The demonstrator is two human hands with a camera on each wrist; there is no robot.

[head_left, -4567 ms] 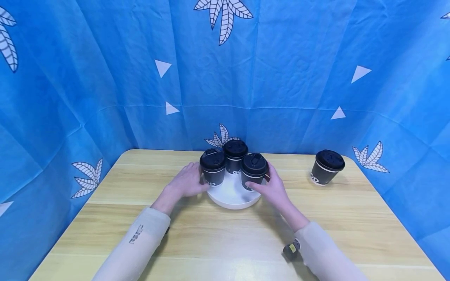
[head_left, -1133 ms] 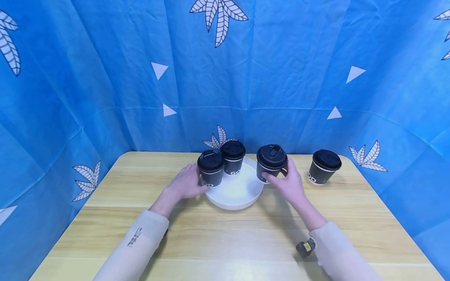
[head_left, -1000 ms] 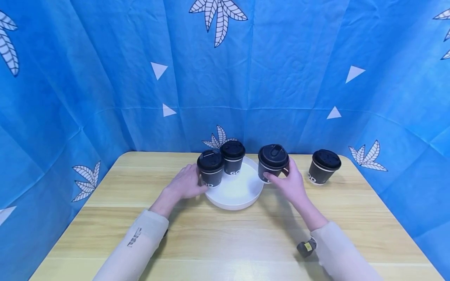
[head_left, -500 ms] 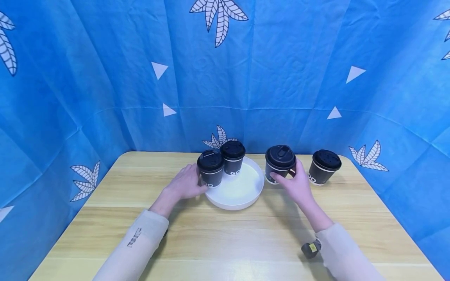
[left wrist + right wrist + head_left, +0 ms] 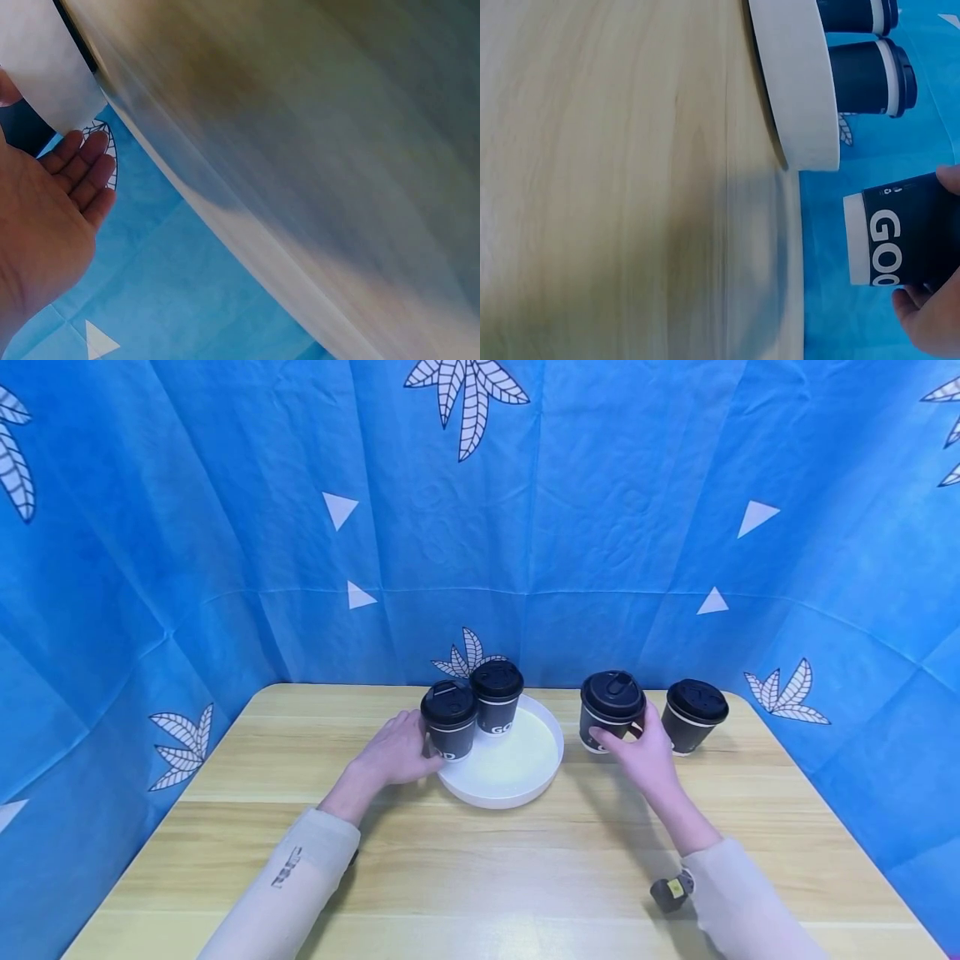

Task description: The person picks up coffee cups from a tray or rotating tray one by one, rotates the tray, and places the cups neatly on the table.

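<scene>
I have the right hand (image 5: 649,758) curled round a lidded cup (image 5: 609,706), the left hand (image 5: 396,750) loose-fingered at the rim of the white tray (image 5: 525,781) — that held cup has just moved rightward, clear of the tray, nearing the lone cup (image 5: 693,718), so I judge its lift-off done, with two cups (image 5: 498,693) remaining aboard
</scene>
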